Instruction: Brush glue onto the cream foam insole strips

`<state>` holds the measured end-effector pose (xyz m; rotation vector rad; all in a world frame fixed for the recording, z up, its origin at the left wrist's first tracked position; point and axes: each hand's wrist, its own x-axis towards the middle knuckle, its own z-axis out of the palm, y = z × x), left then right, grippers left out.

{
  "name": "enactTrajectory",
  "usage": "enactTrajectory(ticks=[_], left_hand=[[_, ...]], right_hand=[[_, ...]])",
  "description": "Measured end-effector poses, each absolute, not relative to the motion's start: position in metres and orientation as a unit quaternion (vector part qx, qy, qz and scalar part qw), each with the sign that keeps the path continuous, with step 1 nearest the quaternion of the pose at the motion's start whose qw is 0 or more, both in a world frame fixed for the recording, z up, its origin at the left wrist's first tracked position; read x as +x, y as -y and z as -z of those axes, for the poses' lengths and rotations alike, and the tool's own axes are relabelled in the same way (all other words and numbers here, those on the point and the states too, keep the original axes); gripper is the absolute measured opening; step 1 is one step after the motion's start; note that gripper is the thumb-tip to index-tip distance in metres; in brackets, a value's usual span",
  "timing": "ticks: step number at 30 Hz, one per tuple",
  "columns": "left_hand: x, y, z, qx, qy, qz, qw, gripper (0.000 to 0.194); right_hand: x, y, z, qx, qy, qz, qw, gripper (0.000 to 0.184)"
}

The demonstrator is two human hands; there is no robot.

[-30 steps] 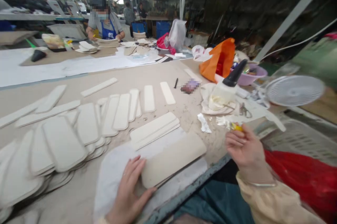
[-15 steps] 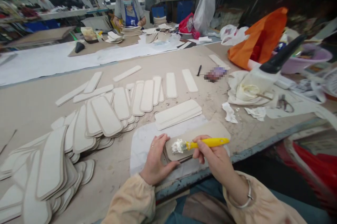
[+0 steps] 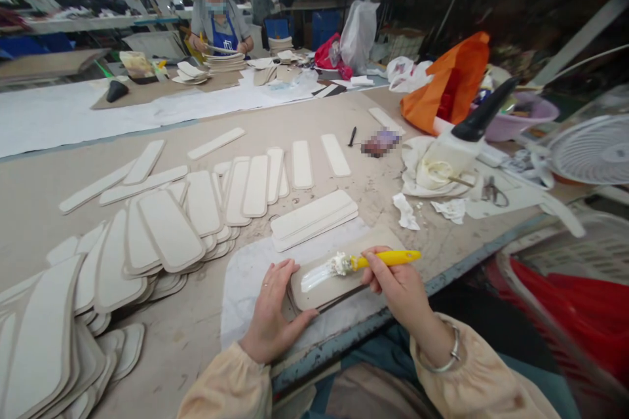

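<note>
My right hand (image 3: 396, 278) grips the yellow handle of a brush (image 3: 388, 259). White paste clings to its bristles, which touch the top of a beige rounded panel (image 3: 339, 288). A wet white streak (image 3: 314, 278) runs left from the bristles. My left hand (image 3: 275, 311) is open at the panel's left end, fingers stretched along one side and the thumb at the near edge. More panels seem to lie beneath, mostly hidden. White sheeting (image 3: 240, 288) is under them. Just behind lies a small stack of pale strips (image 3: 314, 219).
Overlapping pale panels (image 3: 170, 229) spread across the left of the table. At right stand a cut-open white container (image 3: 445, 153) with paste, scissors (image 3: 494, 191), an orange bag (image 3: 452, 88) and a fan (image 3: 597, 147). Across the table a person (image 3: 221, 22) handles stacked pieces.
The brush has moved along the panel toward its right end, leaving a wet white streak behind. My left hand stays at the panel's left end. The whole view has shifted slightly.
</note>
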<state>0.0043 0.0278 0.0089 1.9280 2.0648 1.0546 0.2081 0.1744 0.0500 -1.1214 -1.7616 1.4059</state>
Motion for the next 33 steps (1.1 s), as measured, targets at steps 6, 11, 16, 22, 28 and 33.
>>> enactTrajectory(ticks=[6,11,16,22,28,33], left_hand=[[0.003,-0.029,-0.007,0.644,-0.679,-0.351,0.043,0.079],[0.003,-0.030,-0.004,0.647,-0.676,-0.352,0.035,0.079],[0.003,-0.031,-0.006,0.647,-0.679,-0.346,0.034,0.079],[0.005,-0.027,-0.008,0.644,-0.684,-0.339,0.046,0.080],[0.005,-0.028,-0.009,0.642,-0.686,-0.339,0.048,0.086],[0.006,-0.029,-0.009,0.640,-0.688,-0.339,0.044,0.084]], right_hand=[[0.243,-0.203,-0.050,-0.498,0.669,-0.427,0.349,0.049],[0.265,-0.220,-0.048,-0.538,0.687,-0.328,0.362,0.050],[0.273,-0.216,-0.049,-0.537,0.676,-0.301,0.404,0.036],[0.232,-0.170,-0.057,-0.431,0.596,-0.560,0.381,0.031],[0.193,-0.136,-0.056,-0.373,0.608,-0.641,0.284,0.032],[0.193,-0.138,-0.053,-0.384,0.647,-0.607,0.256,0.036]])
